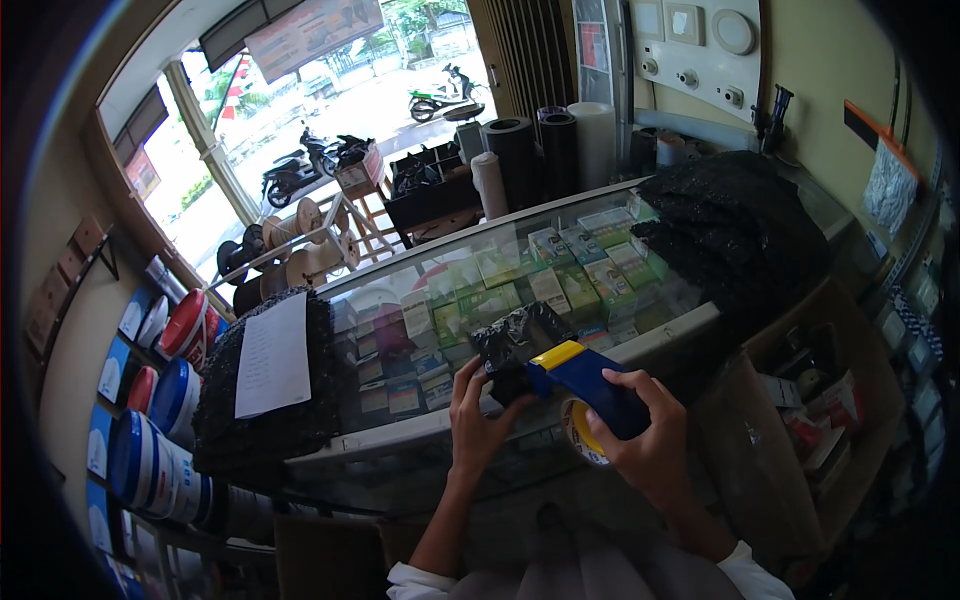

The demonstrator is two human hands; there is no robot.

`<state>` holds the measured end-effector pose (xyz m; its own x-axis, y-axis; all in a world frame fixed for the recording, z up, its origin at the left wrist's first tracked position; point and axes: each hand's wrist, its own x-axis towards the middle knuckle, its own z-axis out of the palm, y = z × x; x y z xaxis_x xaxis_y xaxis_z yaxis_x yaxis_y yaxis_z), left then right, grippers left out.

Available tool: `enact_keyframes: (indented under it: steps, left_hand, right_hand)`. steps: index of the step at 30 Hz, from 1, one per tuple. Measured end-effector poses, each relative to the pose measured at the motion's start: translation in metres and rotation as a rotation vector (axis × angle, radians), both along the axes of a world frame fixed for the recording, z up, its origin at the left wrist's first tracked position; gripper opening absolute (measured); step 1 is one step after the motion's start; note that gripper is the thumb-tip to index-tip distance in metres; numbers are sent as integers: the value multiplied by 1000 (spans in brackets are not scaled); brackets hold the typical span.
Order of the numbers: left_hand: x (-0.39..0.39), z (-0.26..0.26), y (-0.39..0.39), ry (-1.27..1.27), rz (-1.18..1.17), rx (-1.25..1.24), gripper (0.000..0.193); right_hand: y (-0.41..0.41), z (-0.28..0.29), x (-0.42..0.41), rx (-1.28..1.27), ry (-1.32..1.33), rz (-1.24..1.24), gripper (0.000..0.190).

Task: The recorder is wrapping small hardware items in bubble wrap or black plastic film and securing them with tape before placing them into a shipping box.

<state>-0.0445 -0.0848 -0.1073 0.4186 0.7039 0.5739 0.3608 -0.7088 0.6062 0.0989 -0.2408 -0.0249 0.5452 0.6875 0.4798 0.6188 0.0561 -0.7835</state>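
Observation:
My left hand (480, 416) grips the near left side of a package wrapped in black plastic (521, 337), over the front edge of the glass counter (442, 259). In my right hand (649, 431) is a blue and yellow tape dispenser (592, 382), its yellow-edged head against or very close to the package's near side. A tape roll (581, 431) with a yellow hub sits in the dispenser, below my right fingers. Part of the package's underside is hidden by my left fingers and the dispenser.
Boxed light bulbs (487, 304) fill the display under the glass. Folded black bubble wrap (735, 225) covers the counter's right end. At the left, a written paper sheet (274, 356) lies on more black wrap (319, 375). An open cardboard box (772, 457) stands at the right.

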Motion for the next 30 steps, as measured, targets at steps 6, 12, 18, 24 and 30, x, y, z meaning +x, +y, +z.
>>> enact_keyframes:
  steps: [6,12,18,24,30]
  left_hand:
    - [9,7,18,-49,-71,-117,39]
    - [24,13,24,-100,32,-163,31]
    - [28,17,35,-94,-9,-292,28]
    - [33,17,31,-17,42,-79,19]
    - [23,19,35,146,-189,173,26]
  right_hand:
    - [1,-3,3,36,-24,1,40]
    - [1,-3,-1,13,-44,-2,42]
    - [1,-7,-6,15,-65,-11,44]
    - [-10,-19,-12,-39,-55,-38,47]
    - [-19,-44,-22,-103,-82,-70,52]
